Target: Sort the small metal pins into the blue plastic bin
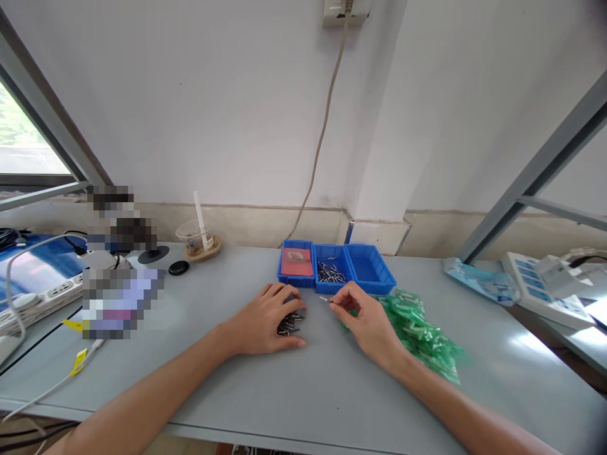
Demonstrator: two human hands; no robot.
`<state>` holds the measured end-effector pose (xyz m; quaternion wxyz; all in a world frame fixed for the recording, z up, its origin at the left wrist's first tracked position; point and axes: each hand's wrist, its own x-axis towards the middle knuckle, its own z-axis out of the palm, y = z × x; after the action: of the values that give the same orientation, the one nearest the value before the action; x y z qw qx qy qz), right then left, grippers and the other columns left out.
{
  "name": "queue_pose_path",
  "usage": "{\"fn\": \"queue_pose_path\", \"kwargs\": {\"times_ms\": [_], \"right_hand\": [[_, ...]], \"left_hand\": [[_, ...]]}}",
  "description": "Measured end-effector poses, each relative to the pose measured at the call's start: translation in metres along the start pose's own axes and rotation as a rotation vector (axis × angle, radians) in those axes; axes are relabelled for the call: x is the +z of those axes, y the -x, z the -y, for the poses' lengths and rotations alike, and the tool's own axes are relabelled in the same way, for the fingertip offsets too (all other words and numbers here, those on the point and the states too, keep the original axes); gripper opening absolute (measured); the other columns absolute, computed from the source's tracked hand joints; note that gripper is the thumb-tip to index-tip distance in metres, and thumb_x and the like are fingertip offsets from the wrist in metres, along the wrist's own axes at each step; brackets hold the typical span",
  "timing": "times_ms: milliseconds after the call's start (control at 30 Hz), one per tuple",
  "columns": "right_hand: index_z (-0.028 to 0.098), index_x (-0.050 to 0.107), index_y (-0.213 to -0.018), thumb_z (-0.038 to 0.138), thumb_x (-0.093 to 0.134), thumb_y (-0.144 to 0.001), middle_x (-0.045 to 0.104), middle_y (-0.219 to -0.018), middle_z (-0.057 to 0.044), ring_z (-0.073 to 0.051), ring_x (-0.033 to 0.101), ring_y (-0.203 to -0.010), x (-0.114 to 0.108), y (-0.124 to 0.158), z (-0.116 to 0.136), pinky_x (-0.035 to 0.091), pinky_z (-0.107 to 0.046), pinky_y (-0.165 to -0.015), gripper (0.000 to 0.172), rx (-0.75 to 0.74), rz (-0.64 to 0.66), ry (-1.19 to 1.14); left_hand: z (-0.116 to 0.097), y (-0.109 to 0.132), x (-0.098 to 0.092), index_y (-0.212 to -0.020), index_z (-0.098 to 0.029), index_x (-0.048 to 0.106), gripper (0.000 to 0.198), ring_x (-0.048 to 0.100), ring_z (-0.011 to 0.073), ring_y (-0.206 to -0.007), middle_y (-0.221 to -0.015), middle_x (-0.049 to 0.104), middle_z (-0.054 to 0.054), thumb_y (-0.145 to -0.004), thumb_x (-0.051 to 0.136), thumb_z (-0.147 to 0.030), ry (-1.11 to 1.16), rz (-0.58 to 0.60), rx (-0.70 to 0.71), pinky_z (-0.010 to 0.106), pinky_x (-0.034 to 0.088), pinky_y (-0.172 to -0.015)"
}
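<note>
My left hand (265, 316) rests on the grey table with thumb and fingers apart, curved around a small pile of slim dark metal pins (290, 323). Part of that pile is hidden under the palm. My right hand (363, 316) pinches a thin, silvery metal pin (324, 299) between thumb and forefinger, just above the table. Beyond it, a blue bin (332, 289) contains many similar pins (331, 272). To the left stands a blue bin (296, 282) with a red packet (297, 261) inside; to the right, another blue bin (372, 265) shows its bare bottom.
Crumpled green plastic bags (420, 325) lie right of my right hand. Farther right are a blue-and-white packet (481, 281) and a power strip (545, 291). Toward the left sit a round black object (179, 268), a clear cup (192, 237), cables and another power strip (61, 291).
</note>
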<state>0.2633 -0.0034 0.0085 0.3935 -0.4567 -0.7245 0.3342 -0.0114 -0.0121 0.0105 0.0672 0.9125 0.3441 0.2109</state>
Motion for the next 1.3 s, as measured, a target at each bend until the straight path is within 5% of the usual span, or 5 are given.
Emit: {"fn": "queue_pose_path", "kwargs": {"times_ms": [333, 567, 867, 1067, 1300], "right_hand": [[0.024, 0.066, -0.104, 0.046, 0.047, -0.109, 0.068, -0.087, -0.002, -0.017, 0.06, -0.071, -0.002, -0.001, -0.004, 0.047, -0.031, -0.065, 0.03, 0.035, 0.068, -0.091], [0.024, 0.058, -0.108, 0.052, 0.049, -0.108, 0.064, -0.09, -0.001, -0.015, 0.057, -0.068, 0.001, -0.004, -0.003, 0.044, -0.028, -0.06, 0.029, 0.058, 0.048, -0.248], [0.025, 0.058, -0.095, 0.046, 0.062, -0.101, 0.056, -0.075, 0.003, -0.018, 0.052, -0.07, 0.002, 0.0, 0.003, 0.041, -0.029, -0.061, 0.022, 0.007, -0.004, 0.046], [0.024, 0.06, -0.094, 0.051, 0.059, -0.103, 0.054, -0.077, 0.002, -0.017, 0.049, -0.071, 0.001, 0.0, 0.005, 0.041, -0.029, -0.063, 0.028, -0.009, 0.052, 0.006], [0.023, 0.048, -0.078, 0.066, 0.053, -0.101, 0.039, -0.064, 0.006, -0.011, 0.035, -0.054, -0.001, -0.006, 0.004, 0.029, -0.025, -0.049, 0.05, 0.207, 0.071, -0.277]], "left_hand": [[0.003, -0.005, 0.006, -0.112, -0.023, 0.063, 0.027, 0.057, 0.0238, -0.1, -0.11, 0.064, 0.006, -0.104, 0.063, -0.048, 0.026, -0.017, -0.065, 0.038, 0.044, -0.092], [0.008, -0.007, 0.012, -0.1, -0.021, 0.059, 0.027, 0.058, 0.0218, -0.095, -0.103, 0.064, 0.004, -0.106, 0.061, -0.047, 0.024, -0.015, -0.083, 0.036, 0.043, -0.088], [0.01, -0.008, 0.015, -0.098, -0.021, 0.06, 0.027, 0.061, 0.0207, -0.092, -0.099, 0.067, 0.003, -0.108, 0.058, -0.047, 0.079, -0.013, -0.068, 0.034, 0.044, -0.084], [0.01, -0.008, 0.014, -0.098, -0.021, 0.061, 0.027, 0.061, 0.0208, -0.092, -0.099, 0.066, 0.003, -0.108, 0.058, -0.045, 0.104, -0.008, -0.064, 0.033, 0.045, -0.082], [0.008, -0.009, 0.013, -0.1, -0.021, 0.062, 0.025, 0.058, 0.0217, -0.095, -0.1, 0.065, 0.004, -0.109, 0.056, -0.043, 0.115, -0.026, -0.058, 0.032, 0.047, -0.081]]}}
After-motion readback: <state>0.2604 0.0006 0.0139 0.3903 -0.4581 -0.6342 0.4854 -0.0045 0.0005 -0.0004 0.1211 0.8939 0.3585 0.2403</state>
